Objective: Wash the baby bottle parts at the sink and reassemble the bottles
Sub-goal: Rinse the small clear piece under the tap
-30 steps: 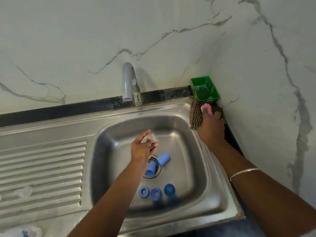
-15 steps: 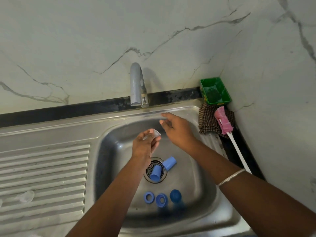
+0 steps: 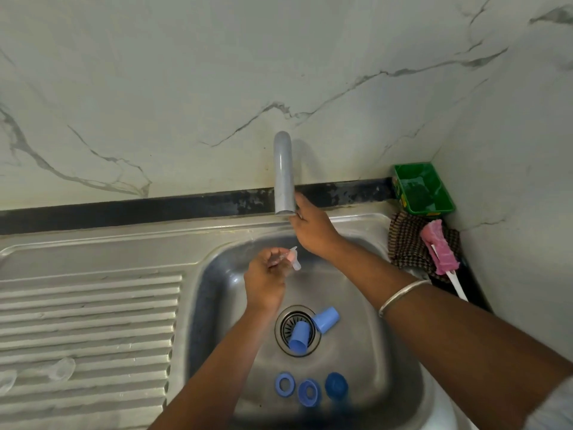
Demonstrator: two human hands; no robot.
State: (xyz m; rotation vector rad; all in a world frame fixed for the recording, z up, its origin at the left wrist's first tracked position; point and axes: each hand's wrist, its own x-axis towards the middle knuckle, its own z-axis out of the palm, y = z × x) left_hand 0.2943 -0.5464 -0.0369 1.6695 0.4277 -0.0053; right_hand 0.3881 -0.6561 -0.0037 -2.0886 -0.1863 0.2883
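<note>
The left hand pinches a small clear silicone teat between its fingertips, holding it over the stainless steel sink basin a little below and in front of the grey curved tap spout. The right hand reaches up behind the spout's mouth; its fingertips are hidden by the spout, so I cannot tell whether they curl round a handle or only touch it. No water is seen running.

Judged from how things lie, the washing is at an early stage. Two light blue plastic caps lie on their sides, one on the round metal drain strainer and one just beside it. Near the front wall of the basin sit two blue screw rings and a darker blue round lid in a row, close together. None looks soapy or rinsed, though that is hard to tell. Two clear pieces, perhaps more teats, rest on the ribbed drainboard at left. No bottle body is in view, so reassembly has not begun.

At the right, a pink sponge bottle brush with a white handle lies on a brown checked cloth, below a green plastic tray in the corner
</note>
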